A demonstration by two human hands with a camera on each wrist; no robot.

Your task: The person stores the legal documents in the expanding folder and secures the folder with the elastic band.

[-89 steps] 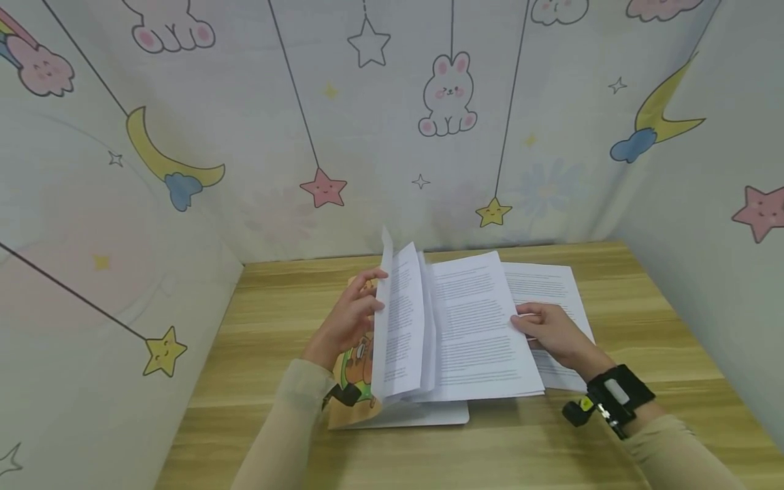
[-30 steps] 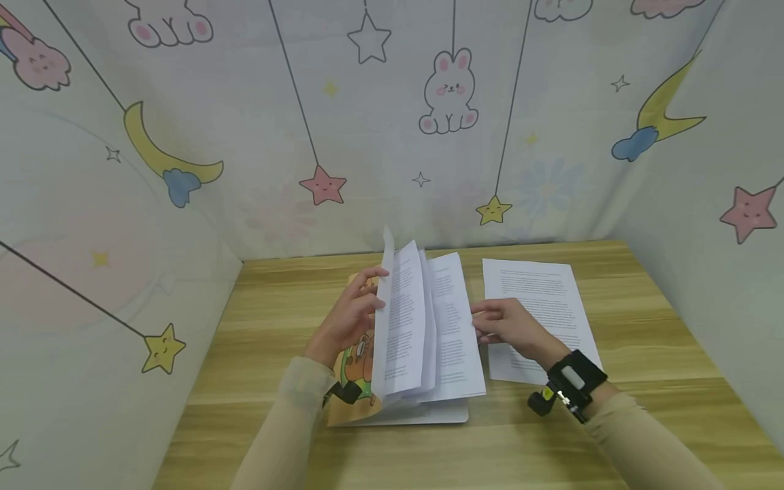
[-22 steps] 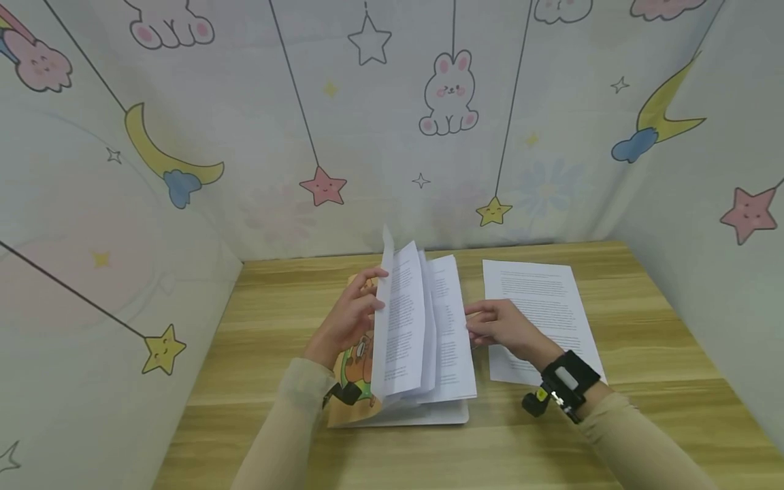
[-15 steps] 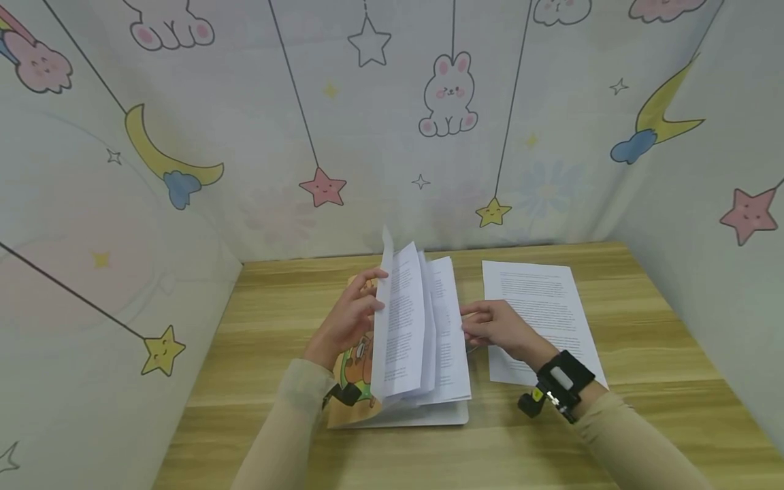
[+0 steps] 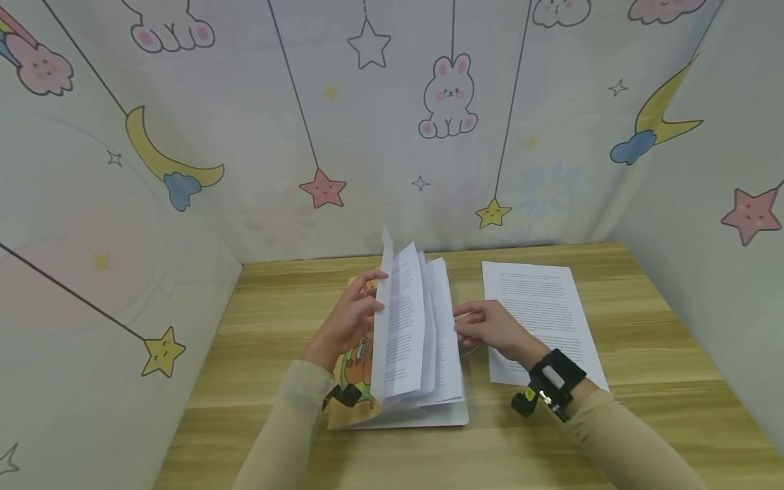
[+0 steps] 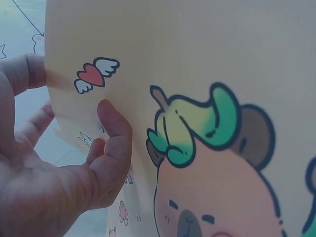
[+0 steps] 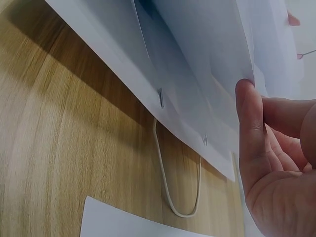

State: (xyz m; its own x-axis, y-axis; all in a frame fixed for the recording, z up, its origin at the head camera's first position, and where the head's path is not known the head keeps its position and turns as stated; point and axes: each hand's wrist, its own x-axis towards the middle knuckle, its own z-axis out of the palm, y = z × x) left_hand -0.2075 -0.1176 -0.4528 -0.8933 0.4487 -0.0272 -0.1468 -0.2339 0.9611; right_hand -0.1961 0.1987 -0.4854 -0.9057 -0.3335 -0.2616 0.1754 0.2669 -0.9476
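A paper folder [image 5: 355, 364] with an orange cover printed with cartoon animals stands part open on the table. My left hand [image 5: 352, 316] grips the edge of its raised cover, and in the left wrist view a cartoon capybara [image 6: 212, 192] fills that cover. Several white dividers [image 5: 429, 327] and printed pages stand up inside. My right hand [image 5: 490, 330] pinches the right edge of some printed sheets [image 5: 450, 367], which lie mostly between the folder's leaves. In the right wrist view, thumb and fingertip meet on the paper's edge.
Another printed sheet [image 5: 539, 292] lies flat on the wooden table [image 5: 661, 354], partly under my right forearm. A pale cord loop [image 7: 185, 215] sticks out from the folder's edge, near two small metal pieces. A white cartoon-print curtain [image 5: 380, 136] stands behind the table.
My right hand has moved left with the printed sheets, which have slid deeper between the folder's leaves. The flat sheet on the right is now more exposed. My left hand keeps its place.
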